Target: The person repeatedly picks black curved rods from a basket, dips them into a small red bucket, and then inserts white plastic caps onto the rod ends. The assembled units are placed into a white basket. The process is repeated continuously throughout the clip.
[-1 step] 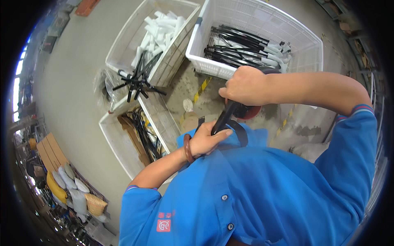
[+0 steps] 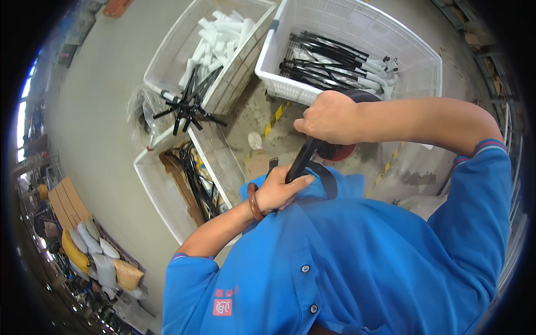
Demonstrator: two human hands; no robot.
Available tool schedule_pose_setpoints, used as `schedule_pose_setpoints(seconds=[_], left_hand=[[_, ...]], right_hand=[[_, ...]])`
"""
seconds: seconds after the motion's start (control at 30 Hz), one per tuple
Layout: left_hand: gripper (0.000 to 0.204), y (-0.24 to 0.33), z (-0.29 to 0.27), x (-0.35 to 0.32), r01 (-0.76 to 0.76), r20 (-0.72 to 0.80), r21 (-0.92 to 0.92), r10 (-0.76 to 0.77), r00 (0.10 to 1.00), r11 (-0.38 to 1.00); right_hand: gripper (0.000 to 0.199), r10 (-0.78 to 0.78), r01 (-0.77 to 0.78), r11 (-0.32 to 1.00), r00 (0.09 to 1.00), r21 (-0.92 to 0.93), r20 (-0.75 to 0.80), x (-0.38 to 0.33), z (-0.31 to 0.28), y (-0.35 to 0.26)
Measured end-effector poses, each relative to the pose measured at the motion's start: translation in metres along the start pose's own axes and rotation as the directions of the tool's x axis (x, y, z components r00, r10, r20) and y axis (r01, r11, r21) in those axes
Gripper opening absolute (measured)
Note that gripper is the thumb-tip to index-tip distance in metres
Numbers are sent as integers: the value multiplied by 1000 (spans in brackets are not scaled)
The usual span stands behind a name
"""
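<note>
Black tube [image 2: 301, 162] gripped at chest height, above the blue shirt [image 2: 357, 262]: left hand [image 2: 277, 192] clasped round its lower end, right hand [image 2: 329, 117] clenched over the top. Beyond, white crate [image 2: 413, 50] of black rods [image 2: 324, 56]; further left, crate [image 2: 167, 53] of white tubes [image 2: 220, 33].

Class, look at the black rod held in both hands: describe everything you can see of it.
The black rod is slim, dark and smooth, of a material I cannot tell. It slants from upper right to lower left, close to the blue shirt. The right hand closes over its upper end, beside a red round part. The left hand grips its lower end, where a black strap curves away. Its ends are hidden by the hands.
</note>
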State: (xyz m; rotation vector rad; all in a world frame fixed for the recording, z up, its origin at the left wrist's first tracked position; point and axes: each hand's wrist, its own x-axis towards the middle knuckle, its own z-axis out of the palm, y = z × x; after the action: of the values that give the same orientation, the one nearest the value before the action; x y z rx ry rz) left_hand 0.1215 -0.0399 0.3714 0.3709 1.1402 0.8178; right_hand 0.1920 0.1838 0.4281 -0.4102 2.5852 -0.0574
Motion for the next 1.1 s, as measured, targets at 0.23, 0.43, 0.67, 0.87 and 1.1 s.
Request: schedule_pose_setpoints(seconds=[0.23,0.43,0.67,0.87,1.1], left_hand=[[34,4,-104,-24,-46,22,-300,56,998,953],[30,42,-197,-81,-245,-26,-394,255,966,886],[21,54,-194,-104,-445,-25,44,446,895,895],[15,53,-176,-117,-349,-100,169,368,924,922],[16,51,-176,-129,-438,-332,46,427,841,898]], right_hand=[[18,-119,87,991,914,-97,-388,115,-24,23],[40,444,-246,891,654,383,-613,145,-90,71],[23,272,-44,586,951,809,-146,115,-171,63],[24,-75,-165,465,972,870,225,129,-197,69],[26,-10,39,998,854,45,-520,177,-207,43]])
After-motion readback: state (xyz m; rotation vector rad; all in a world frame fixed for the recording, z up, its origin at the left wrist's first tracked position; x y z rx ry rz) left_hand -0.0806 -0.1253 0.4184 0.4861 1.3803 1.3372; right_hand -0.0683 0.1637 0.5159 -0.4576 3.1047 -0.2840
